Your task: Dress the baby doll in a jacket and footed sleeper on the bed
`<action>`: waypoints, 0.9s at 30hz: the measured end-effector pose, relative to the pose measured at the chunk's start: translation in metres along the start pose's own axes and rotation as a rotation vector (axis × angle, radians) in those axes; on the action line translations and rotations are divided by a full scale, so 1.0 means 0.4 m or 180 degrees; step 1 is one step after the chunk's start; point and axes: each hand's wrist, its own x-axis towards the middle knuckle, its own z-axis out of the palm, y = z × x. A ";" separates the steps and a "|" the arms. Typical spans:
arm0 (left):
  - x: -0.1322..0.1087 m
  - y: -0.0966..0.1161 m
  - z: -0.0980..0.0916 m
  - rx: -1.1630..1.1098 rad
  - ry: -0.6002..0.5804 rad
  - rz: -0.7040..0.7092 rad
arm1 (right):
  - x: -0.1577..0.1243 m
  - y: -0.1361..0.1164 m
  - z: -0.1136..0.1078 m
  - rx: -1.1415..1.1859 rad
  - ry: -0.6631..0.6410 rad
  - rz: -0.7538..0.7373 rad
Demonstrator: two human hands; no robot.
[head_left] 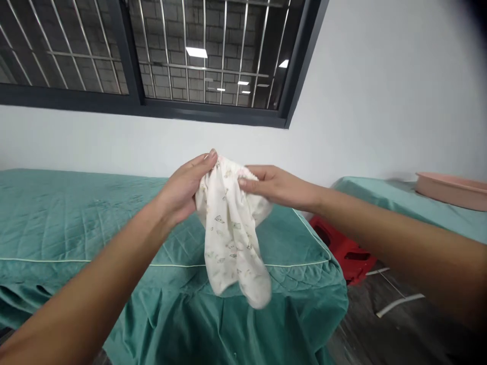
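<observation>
Small white baby pants point(232, 228) with a scattered print hang in front of me, gathered at the waistband and held up by both hands. Their two legs dangle over the front edge of the green-covered bed; the lower ends are slightly blurred. My left hand point(190, 185) grips the waistband's left side, thumb on top. On the right side, my right hand point(262, 185) pinches the waistband between thumb and fingers. Some fingers of both hands are hidden behind the cloth.
A quilted green cover point(95, 218) drapes the bed below. To the right, a pink basin point(452, 190) stands on a green-covered surface point(365, 190). A red plastic stool point(352, 258) is on the floor between them. A barred window point(205, 61) is in the wall ahead.
</observation>
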 end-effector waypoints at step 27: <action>-0.026 -0.099 -0.014 -0.0383 -0.1276 -0.1177 | -0.003 0.054 0.035 0.1433 0.0834 0.0128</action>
